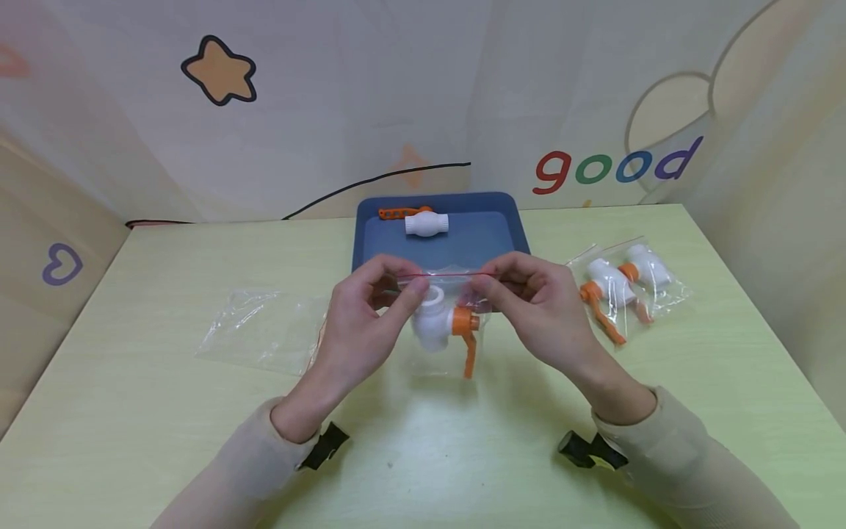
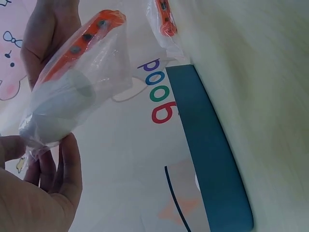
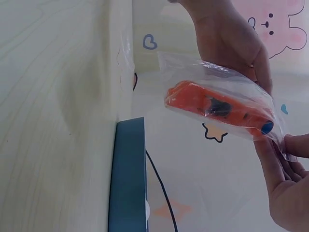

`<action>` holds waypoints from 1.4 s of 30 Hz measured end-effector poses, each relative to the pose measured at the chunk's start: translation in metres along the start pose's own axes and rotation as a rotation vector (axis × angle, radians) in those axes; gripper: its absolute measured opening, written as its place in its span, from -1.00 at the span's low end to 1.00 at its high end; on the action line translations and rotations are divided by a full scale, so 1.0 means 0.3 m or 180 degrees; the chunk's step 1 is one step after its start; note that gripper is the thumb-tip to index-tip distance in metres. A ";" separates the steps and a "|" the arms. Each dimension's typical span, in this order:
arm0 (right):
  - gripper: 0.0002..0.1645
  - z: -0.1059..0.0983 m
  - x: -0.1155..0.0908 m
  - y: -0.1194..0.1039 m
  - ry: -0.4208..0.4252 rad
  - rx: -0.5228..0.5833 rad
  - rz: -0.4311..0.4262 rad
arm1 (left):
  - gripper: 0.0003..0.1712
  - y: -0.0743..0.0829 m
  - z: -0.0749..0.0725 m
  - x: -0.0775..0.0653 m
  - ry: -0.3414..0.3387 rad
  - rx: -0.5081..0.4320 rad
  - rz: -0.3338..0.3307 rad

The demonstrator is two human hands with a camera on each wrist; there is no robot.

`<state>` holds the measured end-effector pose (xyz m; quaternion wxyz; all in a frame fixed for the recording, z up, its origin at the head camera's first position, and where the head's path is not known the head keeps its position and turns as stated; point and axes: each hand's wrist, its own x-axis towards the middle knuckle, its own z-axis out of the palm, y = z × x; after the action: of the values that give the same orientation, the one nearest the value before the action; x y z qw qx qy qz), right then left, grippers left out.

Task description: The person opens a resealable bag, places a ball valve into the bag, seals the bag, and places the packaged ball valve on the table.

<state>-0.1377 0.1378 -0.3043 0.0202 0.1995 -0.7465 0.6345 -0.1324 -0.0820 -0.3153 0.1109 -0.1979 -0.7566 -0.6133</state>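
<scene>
A clear zip bag [image 1: 423, 364] with a red seal line hangs between both hands above the table. Inside it is a white plastic ball valve [image 1: 431, 327] with an orange handle [image 1: 470, 356]. My left hand [image 1: 362, 316] pinches the bag's top edge at the left, thumb in front. At the right end of the same edge, my right hand [image 1: 538, 308] pinches with thumb and fingers. The wrist views show the bagged valve [image 2: 63, 106] and its orange handle [image 3: 212, 104] held up off the table.
A blue tray [image 1: 463, 246] at the back holds a white valve body [image 1: 427, 224] and an orange handle [image 1: 396, 214]. Flat on the left lies a clear bag [image 1: 261, 330]. Two bagged valves [image 1: 617, 283] lie on the right, near the printed cloth backdrop [image 1: 370, 95].
</scene>
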 end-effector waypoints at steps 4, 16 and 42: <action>-0.86 0.001 -0.002 0.001 -0.0044 0.0022 -0.0011 | -0.89 -0.003 -0.001 0.001 -0.0007 0.0029 0.0113; -0.82 0.001 0.002 0.010 -0.0287 0.0124 -0.0010 | -0.89 -0.006 -0.005 -0.002 0.0102 0.0136 0.0253; -0.91 0.018 -0.012 0.005 -0.0372 -0.0178 -0.0230 | -0.94 -0.011 0.020 -0.013 -0.0201 0.0219 0.0577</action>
<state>-0.1336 0.1338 -0.3079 0.0050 0.2625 -0.7561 0.5995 -0.1299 -0.0773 -0.3211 0.1487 -0.2809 -0.7593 -0.5679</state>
